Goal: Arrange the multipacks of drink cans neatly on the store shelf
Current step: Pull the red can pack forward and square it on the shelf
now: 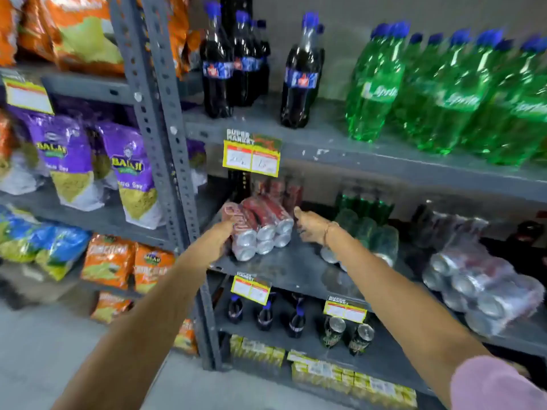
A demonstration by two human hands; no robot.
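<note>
A shrink-wrapped multipack of red cans (260, 220) lies on its side at the left end of the grey middle shelf (296, 270), can ends facing me. My left hand (219, 241) grips its left side. My right hand (310, 227) is at its right side, fingers spread, thumb up, touching or nearly touching the wrap. More red cans stand behind it. A green-can multipack (381, 235) lies just right of my right wrist. A dark-can multipack (488, 285) lies further right, near the shelf's front edge.
Cola bottles (216, 69) and green Sprite bottles (444, 93) stand on the shelf above, with a price tag (251, 156) on its edge. Small bottles (266, 312) and yellow boxes (340, 377) fill lower shelves. A grey upright post (165, 143) separates snack bags (130, 173) at left.
</note>
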